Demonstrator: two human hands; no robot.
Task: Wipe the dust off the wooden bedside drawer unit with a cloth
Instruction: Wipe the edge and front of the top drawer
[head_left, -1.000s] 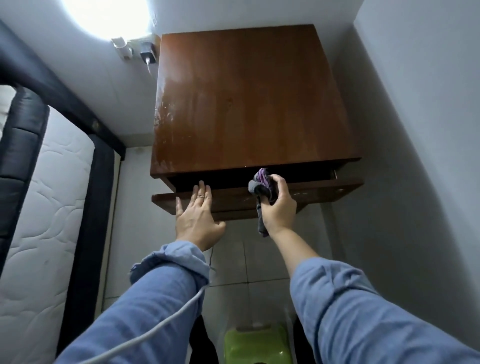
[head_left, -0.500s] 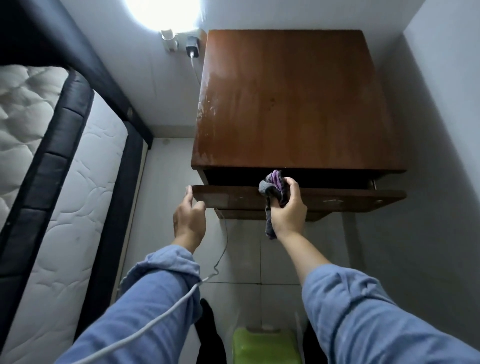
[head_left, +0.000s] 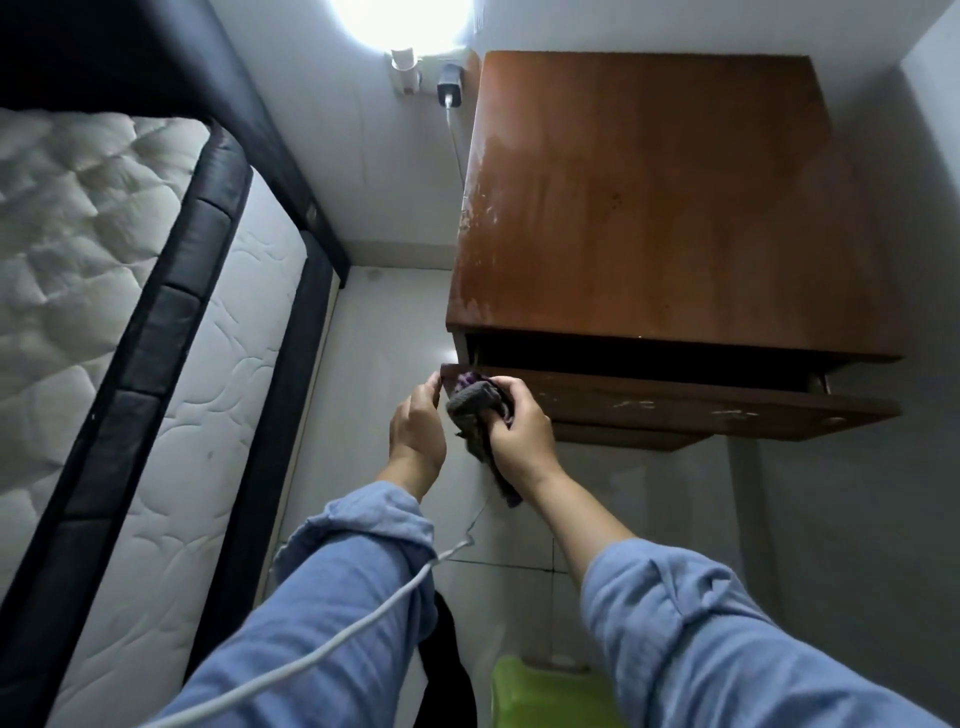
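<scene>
The brown wooden bedside drawer unit (head_left: 665, 197) stands in the corner, its top streaked with pale dust along the left side. Its top drawer (head_left: 691, 410) is pulled out. My right hand (head_left: 519, 426) is shut on a grey and purple cloth (head_left: 475, 402), pressing it against the left end of the drawer front; a tail of cloth hangs down below the hand. My left hand (head_left: 418, 428) grips the drawer's left corner with its fingertips, right beside the cloth.
A white quilted mattress (head_left: 119, 322) in a black frame runs along the left. A wall socket with a charger (head_left: 449, 85) and a white cable (head_left: 332, 644) lie left of the unit. A green object (head_left: 540, 696) sits on the tiled floor below. The grey wall is close on the right.
My right hand has slid the cloth leftward along the drawer front, from its middle to the left end. My left hand stayed at the left corner. The view shifted left.
</scene>
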